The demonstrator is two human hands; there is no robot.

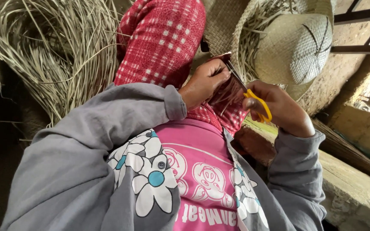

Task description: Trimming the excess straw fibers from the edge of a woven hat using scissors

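Centre frame: left hand (204, 81) pinches a dark strip (230, 92); right hand (279, 109) grips yellow-handled scissors (258, 102), blades against the strip. Upper right: woven straw hat (296, 47). Upper left: loose dried fibres (56, 47).

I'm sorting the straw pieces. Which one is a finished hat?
The pale woven hat at upper right, domed and tightly woven; the straw at upper left is a loose bundle.
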